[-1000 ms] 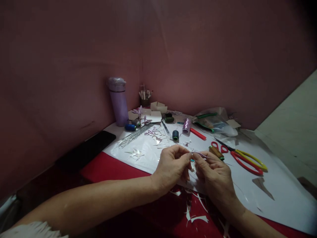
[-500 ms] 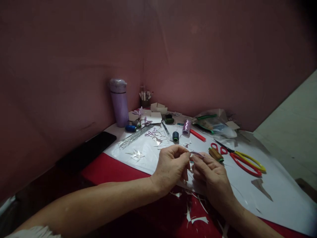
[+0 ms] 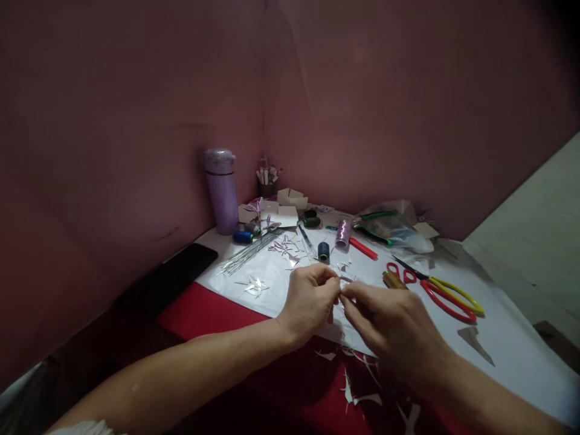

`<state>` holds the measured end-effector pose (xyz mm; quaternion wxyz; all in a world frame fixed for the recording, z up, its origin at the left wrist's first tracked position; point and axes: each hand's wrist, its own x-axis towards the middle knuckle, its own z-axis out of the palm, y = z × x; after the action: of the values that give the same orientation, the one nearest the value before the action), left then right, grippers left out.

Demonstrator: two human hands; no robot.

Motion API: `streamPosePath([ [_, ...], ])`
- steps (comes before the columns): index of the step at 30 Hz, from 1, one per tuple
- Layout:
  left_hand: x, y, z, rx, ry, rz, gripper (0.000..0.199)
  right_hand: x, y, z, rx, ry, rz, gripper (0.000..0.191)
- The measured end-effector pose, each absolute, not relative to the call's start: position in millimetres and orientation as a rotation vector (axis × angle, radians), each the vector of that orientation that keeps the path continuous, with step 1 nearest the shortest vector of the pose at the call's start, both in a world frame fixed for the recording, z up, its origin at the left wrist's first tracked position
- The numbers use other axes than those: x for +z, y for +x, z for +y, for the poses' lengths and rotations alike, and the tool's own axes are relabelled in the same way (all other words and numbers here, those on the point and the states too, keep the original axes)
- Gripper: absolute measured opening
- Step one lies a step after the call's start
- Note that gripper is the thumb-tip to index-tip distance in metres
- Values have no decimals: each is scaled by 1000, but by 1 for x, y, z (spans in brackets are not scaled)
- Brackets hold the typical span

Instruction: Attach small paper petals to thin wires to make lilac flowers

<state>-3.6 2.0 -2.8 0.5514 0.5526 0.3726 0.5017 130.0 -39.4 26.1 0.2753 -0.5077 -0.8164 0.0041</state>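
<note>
Above the white sheet (image 3: 453,356), my left hand (image 3: 310,305) pinches a small, thin purple piece (image 3: 345,280) between thumb and fingertips. My right hand (image 3: 389,326) meets it there, thumb and forefinger pressed together at the left fingertips; what they grip is too small to make out. Just behind the right hand lies a brown-gold spool (image 3: 393,280), partly covered. A dark teal spool (image 3: 323,251) and a shiny purple spool (image 3: 343,234) stand beyond the hands. Purple looped pieces (image 3: 281,244) lie farther left.
Scissors (image 3: 453,299) with red and yellow handles lie at right. A purple bottle (image 3: 222,193), thin wires (image 3: 247,254), a blue spool (image 3: 243,237) and a black flat object (image 3: 170,281) are at left. Green-handled pliers (image 3: 374,228) rest by a plastic bag. Paper scraps (image 3: 369,399) lie in front.
My right hand has turned more palm-down and shifted, now covering part of the brown-gold spool. Less of the purple piece shows between the hands. The view has moved slightly.
</note>
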Motion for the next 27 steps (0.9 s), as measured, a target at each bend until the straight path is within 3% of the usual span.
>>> streamPosePath([
  [3,-2,-4,2,1102,1282,833,13,52,141,-24,22,-1304,-2385,21],
  [7,4,-5,-1,998,1239,770,14,70,159,3,509,-1208,-2273,20],
  [11,10,-8,-7,915,1207,633,13,56,169,16,891,-1183,-2006,23],
  [16,11,-11,-6,994,1140,570,16,18,155,-2,1107,-1235,-1703,26],
  [21,7,-9,-5,1087,1201,729,15,-2,132,-48,951,-1348,-1627,24],
  [27,0,-8,-6,1030,1393,836,16,36,143,-49,254,-1282,-2020,19],
])
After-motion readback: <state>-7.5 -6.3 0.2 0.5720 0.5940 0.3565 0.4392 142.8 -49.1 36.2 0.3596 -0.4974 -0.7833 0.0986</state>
